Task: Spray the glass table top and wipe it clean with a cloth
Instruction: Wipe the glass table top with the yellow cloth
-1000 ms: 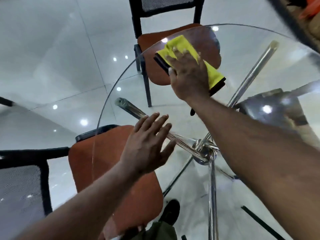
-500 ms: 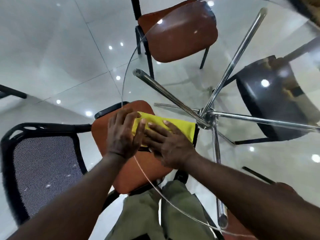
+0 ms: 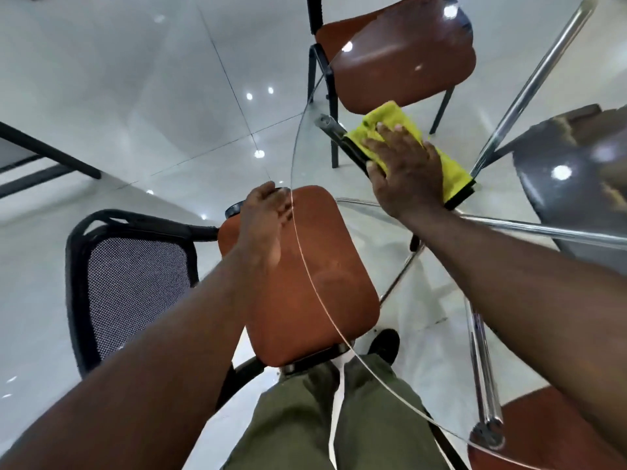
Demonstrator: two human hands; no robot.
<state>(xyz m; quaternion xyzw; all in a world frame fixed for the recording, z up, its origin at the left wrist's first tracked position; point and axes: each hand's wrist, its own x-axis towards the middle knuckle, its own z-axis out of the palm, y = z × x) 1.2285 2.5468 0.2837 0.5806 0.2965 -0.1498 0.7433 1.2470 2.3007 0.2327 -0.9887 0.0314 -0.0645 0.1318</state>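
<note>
The round glass table top (image 3: 441, 351) fills the right half of the view, its thin edge curving from the top centre down to the bottom right. A yellow cloth with a black border (image 3: 451, 166) lies flat on the glass near the far left edge. My right hand (image 3: 405, 171) presses down on the cloth with fingers spread and flat. My left hand (image 3: 266, 215) rests at the left rim of the glass, fingers loosely curled over the edge, with nothing in it. No spray bottle is in view.
Chrome legs (image 3: 529, 83) cross under the glass. An orange-seated chair with a black mesh back (image 3: 135, 276) stands at the near left, partly under the rim. Another orange chair (image 3: 400, 52) stands beyond, a dark seat (image 3: 576, 184) at the right. Glossy white tile floor (image 3: 135, 96) surrounds.
My right hand has pushed the cloth away from the near rim toward the far left part of the glass. My left hand has left the cloth and now sits at the rim.
</note>
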